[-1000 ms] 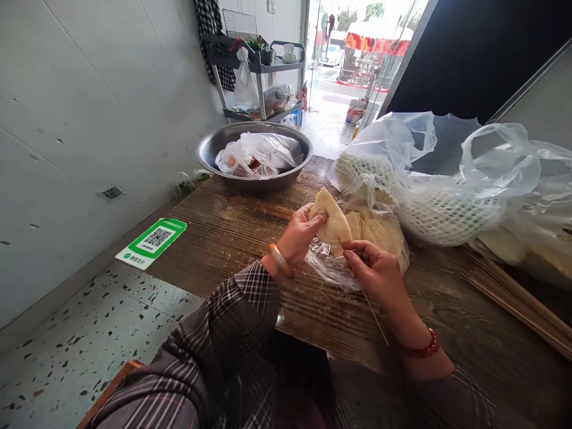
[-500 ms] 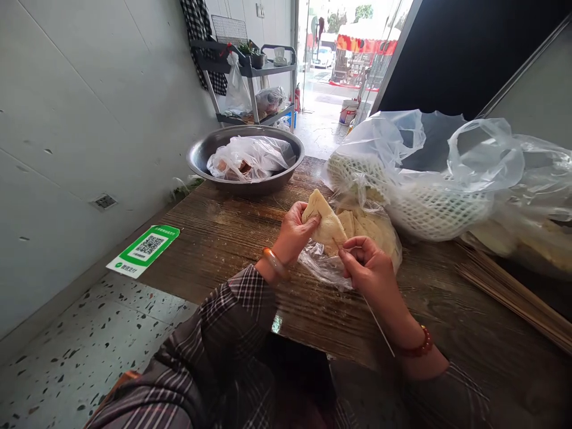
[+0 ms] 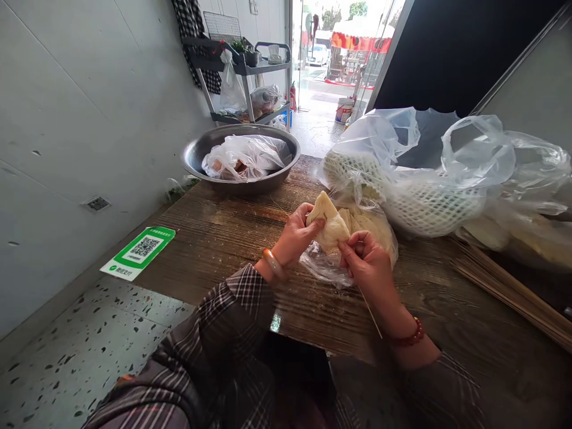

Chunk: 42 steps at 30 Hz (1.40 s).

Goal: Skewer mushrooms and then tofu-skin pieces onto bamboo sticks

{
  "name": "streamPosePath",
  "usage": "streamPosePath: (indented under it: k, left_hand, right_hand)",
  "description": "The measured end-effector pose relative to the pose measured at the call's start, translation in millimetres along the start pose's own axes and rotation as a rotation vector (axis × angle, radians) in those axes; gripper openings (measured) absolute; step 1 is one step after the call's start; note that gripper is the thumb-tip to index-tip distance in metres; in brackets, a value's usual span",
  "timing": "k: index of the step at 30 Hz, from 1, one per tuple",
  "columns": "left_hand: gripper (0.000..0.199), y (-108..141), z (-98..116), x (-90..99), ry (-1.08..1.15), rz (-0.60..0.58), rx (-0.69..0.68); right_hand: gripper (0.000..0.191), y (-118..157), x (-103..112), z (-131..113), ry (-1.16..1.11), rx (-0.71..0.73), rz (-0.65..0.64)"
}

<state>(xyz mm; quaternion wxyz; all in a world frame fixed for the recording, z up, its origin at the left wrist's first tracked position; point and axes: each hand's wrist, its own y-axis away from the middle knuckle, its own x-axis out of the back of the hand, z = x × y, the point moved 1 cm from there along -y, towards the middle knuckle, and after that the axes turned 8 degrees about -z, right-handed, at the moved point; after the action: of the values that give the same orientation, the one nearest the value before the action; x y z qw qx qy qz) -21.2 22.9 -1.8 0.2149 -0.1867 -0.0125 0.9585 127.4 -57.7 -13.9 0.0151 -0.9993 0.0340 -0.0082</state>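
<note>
A folded pale yellow sheet is pinched in my left hand, thumb on top. My right hand is closed on a thin stick, whose lower end sticks out below the palm; its fingertips meet the sheet's lower right edge. The stick's upper end is hidden by the fingers and sheet. Just behind both hands, more pale sheets lie in an open clear plastic bag on the wooden table.
At the back left of the table is a metal bowl holding a plastic bag. Bags with net-wrapped items stand at the right, near a bundle of sticks. A green QR card lies at the left edge.
Less of the stick shows below my right hand, and its fingertips are now against the sheet's edge. The view has shifted slightly.
</note>
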Motion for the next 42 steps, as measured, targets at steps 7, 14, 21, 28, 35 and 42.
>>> streamPosePath:
  k: [7,14,21,28,35,42]
  left_hand:
    - [0.041,-3,-2,3.7,0.405,-0.127,0.201]
    - [0.031,-9,0,17.8,0.406,0.101,0.129]
    - [0.015,-9,10,16.0,0.481,0.11,0.132]
    - [0.024,-6,6,11.1,0.445,-0.006,0.126]
    - [0.029,-6,-3,11.8,0.395,0.065,0.101]
    - [0.033,-5,-6,8.6,0.355,0.057,0.083]
  right_hand:
    - [0.038,0,-5,-2,-0.037,0.066,-0.014]
    - [0.037,2,1,-5,0.167,0.053,-0.095]
    - [0.035,2,2,-3,0.265,0.033,-0.153]
    - [0.036,3,-5,-3,0.189,0.022,-0.177]
    - [0.035,5,-14,-2,0.215,0.004,-0.162]
    - [0.035,4,-16,2,0.206,-0.013,-0.13]
